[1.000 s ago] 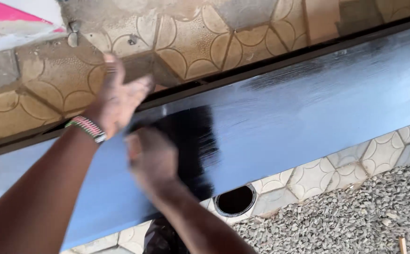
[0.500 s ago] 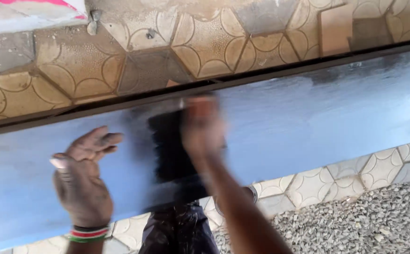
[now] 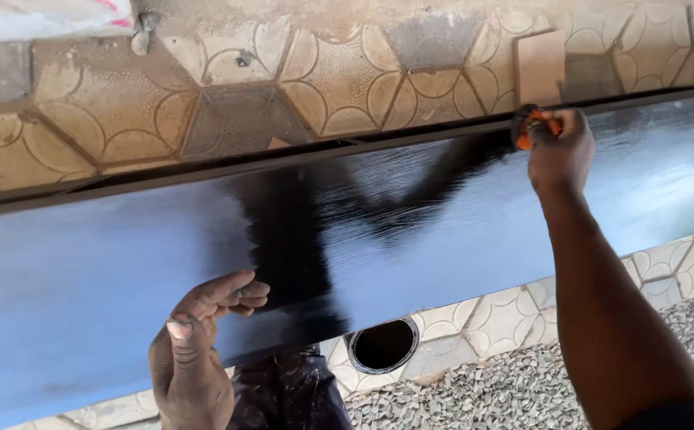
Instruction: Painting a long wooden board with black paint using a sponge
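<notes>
Two hands work on one long black board (image 3: 411,231) that lies across in front of the person. It looks wet and shiny with paint. The right hand (image 3: 558,151) is shut tight round an orange brush handle (image 3: 532,127), up at the far edge of the board, likely so the brush can stroke along it. The left hand (image 3: 196,350) is loose and half open at the near edge, fingers just over the board, maybe to keep it steady. Below the left hand, a round dark can (image 3: 383,346) sits on the patterned tiles (image 3: 228,103), beside grey gravel (image 3: 474,390)
</notes>
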